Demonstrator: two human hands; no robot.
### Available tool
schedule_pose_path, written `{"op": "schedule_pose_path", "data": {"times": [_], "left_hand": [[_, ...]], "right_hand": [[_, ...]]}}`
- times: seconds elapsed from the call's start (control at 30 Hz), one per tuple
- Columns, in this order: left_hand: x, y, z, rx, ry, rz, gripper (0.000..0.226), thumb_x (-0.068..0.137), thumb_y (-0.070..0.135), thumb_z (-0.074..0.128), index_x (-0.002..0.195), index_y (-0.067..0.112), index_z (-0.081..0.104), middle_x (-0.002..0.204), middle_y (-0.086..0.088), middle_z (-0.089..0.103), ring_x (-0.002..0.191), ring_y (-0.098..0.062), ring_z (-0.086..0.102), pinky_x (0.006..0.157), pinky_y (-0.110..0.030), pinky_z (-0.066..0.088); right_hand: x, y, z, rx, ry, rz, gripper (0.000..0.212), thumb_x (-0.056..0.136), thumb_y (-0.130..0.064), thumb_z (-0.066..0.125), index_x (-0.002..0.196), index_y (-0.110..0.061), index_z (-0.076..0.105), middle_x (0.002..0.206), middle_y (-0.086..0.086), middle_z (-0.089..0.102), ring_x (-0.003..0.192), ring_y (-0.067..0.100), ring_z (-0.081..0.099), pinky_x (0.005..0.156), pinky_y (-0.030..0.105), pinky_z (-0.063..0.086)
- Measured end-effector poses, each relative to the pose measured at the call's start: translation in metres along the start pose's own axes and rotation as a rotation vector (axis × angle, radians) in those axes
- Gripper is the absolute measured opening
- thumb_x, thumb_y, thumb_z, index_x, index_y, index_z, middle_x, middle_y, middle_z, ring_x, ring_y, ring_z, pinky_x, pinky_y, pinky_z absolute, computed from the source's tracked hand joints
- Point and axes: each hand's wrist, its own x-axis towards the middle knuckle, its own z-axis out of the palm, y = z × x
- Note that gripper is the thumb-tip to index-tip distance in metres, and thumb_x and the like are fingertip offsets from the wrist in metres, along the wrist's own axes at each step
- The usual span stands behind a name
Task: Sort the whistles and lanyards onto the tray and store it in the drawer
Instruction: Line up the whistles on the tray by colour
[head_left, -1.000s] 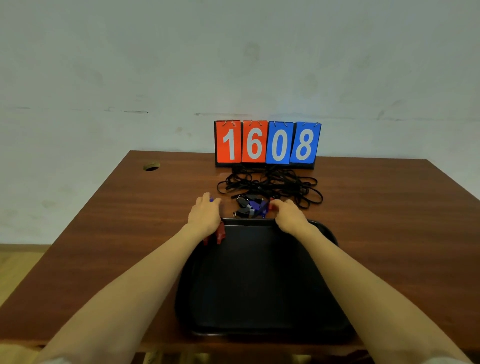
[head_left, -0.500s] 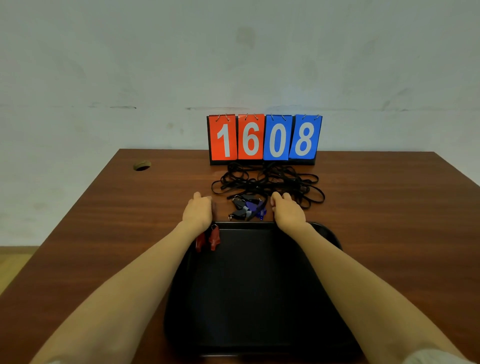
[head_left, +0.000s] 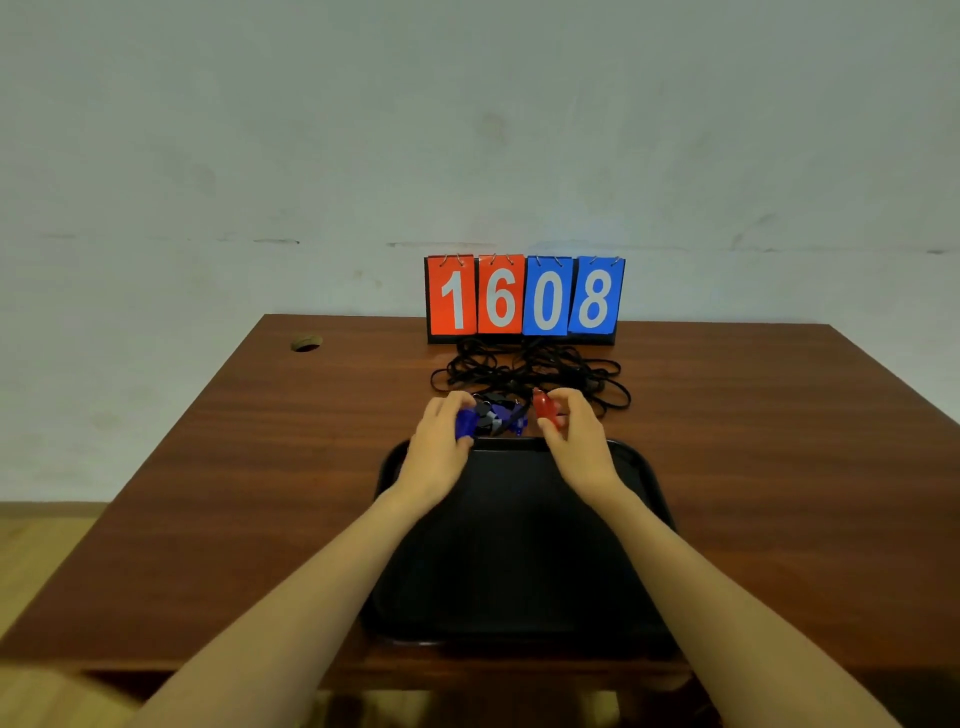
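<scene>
A blue whistle is pinched in the curled fingers of the left hand, while a red whistle is gripped between thumb and fingers of the right hand, both held just past the far rim of a black tray. Between the two hands lies a small heap of whistles, dark blue and black, on the worktop right against the tray's far edge. Just behind the heap, a tangle of black lanyards spreads across the wood and reaches the foot of a flip scoreboard that reads 1608, the first two digits on red cards, the last two on blue. The tray sits at the near middle of the brown worktop, both bare forearms stretched over it. A round cable hole marks the far left corner. A pale wall rises behind, and wooden floor shows at lower left.
</scene>
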Motion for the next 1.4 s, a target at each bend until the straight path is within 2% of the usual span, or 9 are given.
{"op": "schedule_pose_path", "data": {"times": [0.2, 0.37, 0.43, 0.57, 0.77, 0.9, 1.03, 1.23, 1.4], "left_hand": [[-0.043, -0.001, -0.006, -0.026, 0.011, -0.105, 0.051, 0.085, 0.01, 0.065, 0.13, 0.02, 0.043, 0.128, -0.001, 0.049, 0.116, -0.016, 0.052, 0.096, -0.028, 0.045], [-0.067, -0.011, -0.011, -0.016, 0.02, -0.134, 0.052, 0.085, 0.01, 0.065, 0.13, 0.023, 0.043, 0.127, 0.002, 0.051, 0.117, -0.015, 0.053, 0.098, -0.032, 0.048], [-0.073, -0.016, -0.013, -0.018, 0.033, -0.157, 0.051, 0.085, 0.005, 0.062, 0.13, 0.022, 0.044, 0.129, 0.002, 0.051, 0.119, -0.015, 0.052, 0.096, -0.028, 0.046], [-0.076, -0.024, -0.019, 0.037, 0.045, -0.169, 0.05, 0.086, 0.004, 0.06, 0.131, 0.02, 0.045, 0.134, 0.001, 0.047, 0.119, -0.016, 0.052, 0.093, -0.027, 0.046], [-0.071, -0.035, -0.029, 0.004, 0.054, -0.218, 0.053, 0.083, 0.003, 0.061, 0.13, 0.02, 0.044, 0.132, 0.001, 0.044, 0.114, -0.017, 0.052, 0.092, -0.03, 0.048], [-0.067, -0.041, -0.035, -0.005, 0.073, -0.222, 0.041, 0.082, 0.001, 0.061, 0.117, 0.02, 0.05, 0.122, 0.0, 0.047, 0.102, -0.013, 0.053, 0.089, -0.03, 0.049], [-0.064, -0.045, -0.038, -0.045, 0.115, -0.217, 0.034, 0.085, 0.002, 0.06, 0.111, 0.022, 0.052, 0.118, 0.003, 0.049, 0.104, -0.012, 0.053, 0.088, -0.026, 0.047], [-0.064, -0.047, -0.039, 0.022, 0.126, -0.144, 0.027, 0.087, 0.005, 0.061, 0.108, 0.021, 0.06, 0.116, 0.004, 0.052, 0.108, -0.014, 0.053, 0.09, -0.026, 0.047], [-0.066, -0.043, -0.04, 0.226, 0.181, 0.005, 0.032, 0.088, 0.007, 0.059, 0.116, 0.021, 0.061, 0.119, 0.006, 0.06, 0.113, -0.014, 0.051, 0.091, -0.025, 0.044]], "right_hand": [[-0.034, -0.015, 0.009, -0.038, -0.047, -0.015, 0.039, 0.092, -0.016, 0.057, 0.13, -0.016, 0.046, 0.126, 0.003, 0.049, 0.106, 0.009, 0.046, 0.087, 0.021, 0.038], [-0.042, -0.02, 0.024, -0.084, -0.166, 0.103, 0.04, 0.089, -0.023, 0.062, 0.126, -0.015, 0.048, 0.1, -0.002, 0.052, 0.096, 0.017, 0.055, 0.086, 0.029, 0.047], [-0.042, -0.02, 0.033, -0.145, -0.229, 0.131, 0.039, 0.087, -0.025, 0.064, 0.123, -0.016, 0.05, 0.101, -0.001, 0.051, 0.103, 0.021, 0.056, 0.091, 0.034, 0.049], [-0.037, -0.023, 0.054, -0.208, -0.282, 0.174, 0.039, 0.087, -0.028, 0.065, 0.122, -0.016, 0.053, 0.099, 0.0, 0.054, 0.1, 0.02, 0.058, 0.088, 0.034, 0.05], [-0.025, -0.029, 0.08, -0.367, -0.29, 0.187, 0.038, 0.088, -0.033, 0.063, 0.121, -0.018, 0.05, 0.115, 0.003, 0.061, 0.105, 0.022, 0.06, 0.089, 0.037, 0.051], [-0.02, -0.03, 0.086, -0.448, -0.256, 0.146, 0.036, 0.09, -0.034, 0.06, 0.12, -0.017, 0.049, 0.118, 0.007, 0.061, 0.107, 0.025, 0.059, 0.091, 0.042, 0.05], [-0.016, -0.03, 0.087, -0.467, -0.245, 0.12, 0.036, 0.091, -0.038, 0.058, 0.12, -0.019, 0.049, 0.119, 0.007, 0.061, 0.107, 0.026, 0.059, 0.09, 0.042, 0.05], [-0.015, -0.029, 0.087, -0.463, -0.256, 0.098, 0.042, 0.089, -0.042, 0.058, 0.123, -0.019, 0.049, 0.121, 0.006, 0.059, 0.109, 0.025, 0.058, 0.09, 0.041, 0.05], [-0.016, -0.03, 0.082, -0.41, -0.322, 0.126, 0.059, 0.085, -0.04, 0.062, 0.136, -0.021, 0.04, 0.126, 0.003, 0.054, 0.114, 0.022, 0.055, 0.092, 0.04, 0.05]]}}
